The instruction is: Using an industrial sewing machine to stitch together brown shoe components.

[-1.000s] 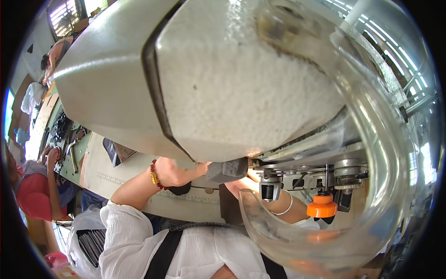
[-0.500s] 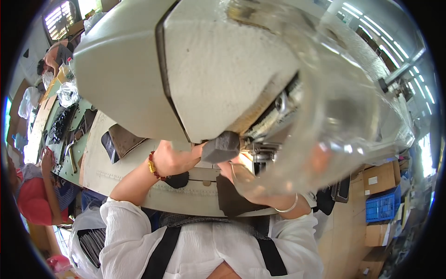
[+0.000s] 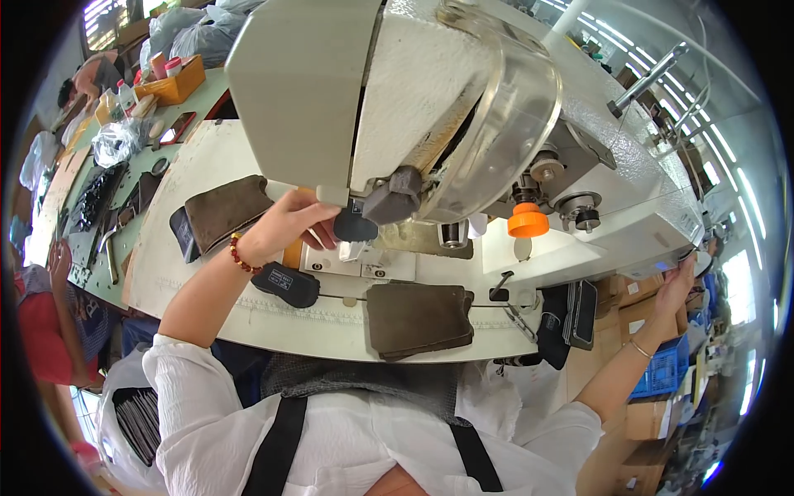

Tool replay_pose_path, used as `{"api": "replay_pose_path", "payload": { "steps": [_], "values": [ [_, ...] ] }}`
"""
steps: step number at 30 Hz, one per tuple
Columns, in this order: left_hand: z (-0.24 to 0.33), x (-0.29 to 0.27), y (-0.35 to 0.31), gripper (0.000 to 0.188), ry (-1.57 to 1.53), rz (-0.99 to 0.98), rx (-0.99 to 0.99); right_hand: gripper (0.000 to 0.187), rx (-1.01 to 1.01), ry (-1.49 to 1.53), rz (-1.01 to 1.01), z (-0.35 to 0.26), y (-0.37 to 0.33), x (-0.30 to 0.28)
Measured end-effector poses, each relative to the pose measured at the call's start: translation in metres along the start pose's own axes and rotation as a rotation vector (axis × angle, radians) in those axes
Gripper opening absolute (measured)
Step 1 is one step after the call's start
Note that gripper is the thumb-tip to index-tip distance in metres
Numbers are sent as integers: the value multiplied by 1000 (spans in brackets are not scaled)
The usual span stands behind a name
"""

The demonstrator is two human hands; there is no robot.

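Observation:
A white sewing machine (image 3: 285, 99) fills the upper middle. My left hand (image 3: 289, 225), with a beaded bracelet at its wrist, is under the machine head. Its thumb and fingers are closed at the edge of a small dark leather piece (image 3: 356, 225) beside the grey block on the head. Out at the machine's right end, my right hand (image 3: 676, 288) is closed on the handwheel (image 3: 702, 264); part of its grip is hidden. A stack of brown leather pieces (image 3: 420, 321) lies at the table's front edge. Left of it rests a dark rounded piece with a printed mark (image 3: 286, 285).
More brown leather pieces (image 3: 227, 208) lie left of the machine. An orange knob (image 3: 528, 221) sticks out from its front. Black cases (image 3: 582, 314) hang by the table's right edge. A blue crate (image 3: 662, 369) stands on the right. Another person's arm (image 3: 70, 318) shows at far left.
My right hand has left the machine's needle area and gone far right to its end. My left hand stays near the head. The view has shifted back, showing the brown stack and orange knob plainly.

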State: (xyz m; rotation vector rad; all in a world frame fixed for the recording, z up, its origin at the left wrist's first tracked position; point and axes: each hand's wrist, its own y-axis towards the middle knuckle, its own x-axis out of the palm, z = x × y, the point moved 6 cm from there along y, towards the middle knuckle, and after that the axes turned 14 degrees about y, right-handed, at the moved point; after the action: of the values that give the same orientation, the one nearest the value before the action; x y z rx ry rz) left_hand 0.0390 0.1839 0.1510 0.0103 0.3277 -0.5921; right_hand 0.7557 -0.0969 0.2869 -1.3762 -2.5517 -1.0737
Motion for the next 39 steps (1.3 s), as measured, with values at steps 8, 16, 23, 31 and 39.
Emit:
{"api": "replay_pose_path", "payload": {
  "steps": [8,16,23,31,39],
  "values": [
    [7,8,29,34,-195,45,-135,44,173,-545,-276,-27,140,16],
    [8,9,64,29,-435,-3,47,34,-100,-809,-406,-21,194,47],
    [31,17,16,43,-21,-119,117,26,-1050,-291,189,-109,-103,128],
    [30,12,6,49,563,-297,182,32,-566,-281,-1058,21,-337,369],
    [23,4,9,50,688,-108,376,30,214,35,-1306,102,-341,411]
  ]
}}
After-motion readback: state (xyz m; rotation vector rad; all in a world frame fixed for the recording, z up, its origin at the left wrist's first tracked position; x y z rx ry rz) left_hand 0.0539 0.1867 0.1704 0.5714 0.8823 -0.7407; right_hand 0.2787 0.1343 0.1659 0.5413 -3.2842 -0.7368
